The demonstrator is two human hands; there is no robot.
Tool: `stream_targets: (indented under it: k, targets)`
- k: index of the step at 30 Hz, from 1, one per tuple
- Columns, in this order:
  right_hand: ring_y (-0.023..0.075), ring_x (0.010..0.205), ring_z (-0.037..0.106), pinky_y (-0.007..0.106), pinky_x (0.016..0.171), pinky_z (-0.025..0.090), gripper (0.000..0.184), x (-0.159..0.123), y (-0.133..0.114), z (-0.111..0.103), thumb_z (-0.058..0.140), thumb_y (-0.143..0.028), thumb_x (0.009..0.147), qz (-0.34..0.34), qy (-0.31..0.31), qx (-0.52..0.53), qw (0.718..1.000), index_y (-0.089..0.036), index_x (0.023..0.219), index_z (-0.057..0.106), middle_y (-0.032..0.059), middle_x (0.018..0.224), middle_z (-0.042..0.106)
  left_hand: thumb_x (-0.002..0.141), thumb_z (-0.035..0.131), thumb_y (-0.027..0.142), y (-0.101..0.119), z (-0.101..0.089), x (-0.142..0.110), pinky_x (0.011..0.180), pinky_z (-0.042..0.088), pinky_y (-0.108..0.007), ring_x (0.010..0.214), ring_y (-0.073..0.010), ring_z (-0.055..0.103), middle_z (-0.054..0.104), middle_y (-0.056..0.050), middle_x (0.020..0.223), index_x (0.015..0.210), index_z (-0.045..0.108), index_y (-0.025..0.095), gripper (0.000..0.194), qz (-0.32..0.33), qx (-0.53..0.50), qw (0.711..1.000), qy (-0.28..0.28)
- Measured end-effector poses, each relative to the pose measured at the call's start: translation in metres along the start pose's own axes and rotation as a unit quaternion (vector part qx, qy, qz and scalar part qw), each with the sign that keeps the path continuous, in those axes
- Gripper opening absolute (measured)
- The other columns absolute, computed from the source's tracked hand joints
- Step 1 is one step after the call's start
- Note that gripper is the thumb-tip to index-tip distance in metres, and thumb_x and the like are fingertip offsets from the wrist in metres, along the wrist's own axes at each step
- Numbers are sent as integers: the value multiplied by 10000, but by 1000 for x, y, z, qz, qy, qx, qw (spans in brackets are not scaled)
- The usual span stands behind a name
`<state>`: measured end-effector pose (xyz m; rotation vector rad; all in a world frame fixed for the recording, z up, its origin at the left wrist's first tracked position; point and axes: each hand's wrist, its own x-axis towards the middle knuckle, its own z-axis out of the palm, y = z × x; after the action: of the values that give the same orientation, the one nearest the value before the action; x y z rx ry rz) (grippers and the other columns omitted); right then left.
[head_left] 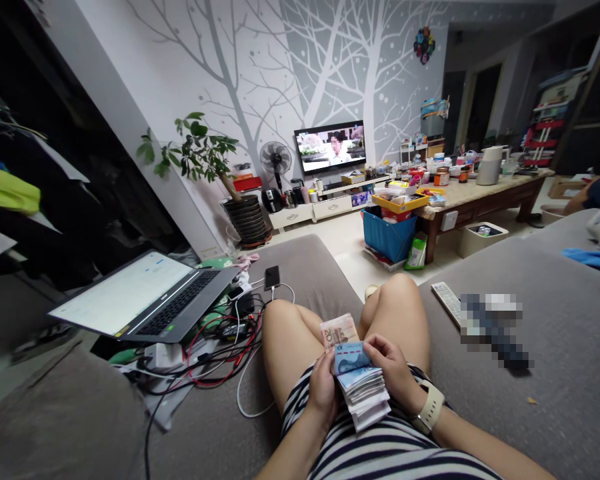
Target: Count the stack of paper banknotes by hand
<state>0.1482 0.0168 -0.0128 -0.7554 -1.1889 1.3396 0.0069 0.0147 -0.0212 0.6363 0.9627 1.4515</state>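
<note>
Over my lap, my left hand (324, 383) is closed around the left side of a thick bundle of banknotes (367, 393), whose lower ends fan toward me. A blue banknote (351, 359) lies on top at the upper end of the bundle. My right hand (390, 367) pinches the right edge of this blue note between thumb and fingers. Beyond it, a pinkish-brown banknote (340, 331) marked 20 sticks out toward my knees. A pale watch (431, 407) is on my right wrist. My palms and the middle of the bundle are partly hidden.
On the sofa at left, an open laptop (180, 307) stands beside tangled cables (230, 340) and a phone (272, 277). A white remote (446, 303) lies at right, near a blurred-out patch. Ahead are a blue bin (387, 235), a cluttered low table (460, 197) and a television (330, 148).
</note>
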Motion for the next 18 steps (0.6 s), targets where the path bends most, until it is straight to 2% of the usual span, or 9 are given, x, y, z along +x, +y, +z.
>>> stream_targets:
  k: [18]
  targets:
    - [112,597,412,225,556,343,271,-1,0,0,581,-404,802,6,-2,0,1000,-155,704,537,-18,635,477,691,603,302,-3,-3,1,779,472,-338,778,-212,652,721,-63,784,779,699,121,222,10,-3,1000,-9]
